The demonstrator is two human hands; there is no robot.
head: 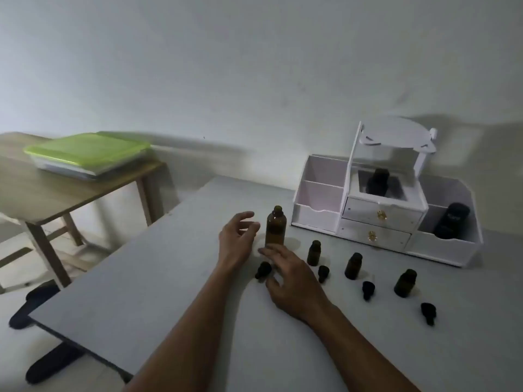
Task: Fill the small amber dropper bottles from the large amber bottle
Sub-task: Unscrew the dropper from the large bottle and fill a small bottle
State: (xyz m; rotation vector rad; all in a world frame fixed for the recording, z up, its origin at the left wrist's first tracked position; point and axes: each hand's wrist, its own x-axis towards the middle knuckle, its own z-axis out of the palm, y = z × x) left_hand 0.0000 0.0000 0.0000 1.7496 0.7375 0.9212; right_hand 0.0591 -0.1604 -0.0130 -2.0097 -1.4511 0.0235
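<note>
- Standing uncapped on the tabletop [169, 292]: large amber bottle [276, 227].
- Left hand [237, 239] beside it, fingers spread, empty.
- Right hand [294, 281] just below, fingers spread, empty.

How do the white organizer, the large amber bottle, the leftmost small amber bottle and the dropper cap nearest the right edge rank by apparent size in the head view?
1. white organizer
2. large amber bottle
3. leftmost small amber bottle
4. dropper cap, though it lies nearer the camera
</note>
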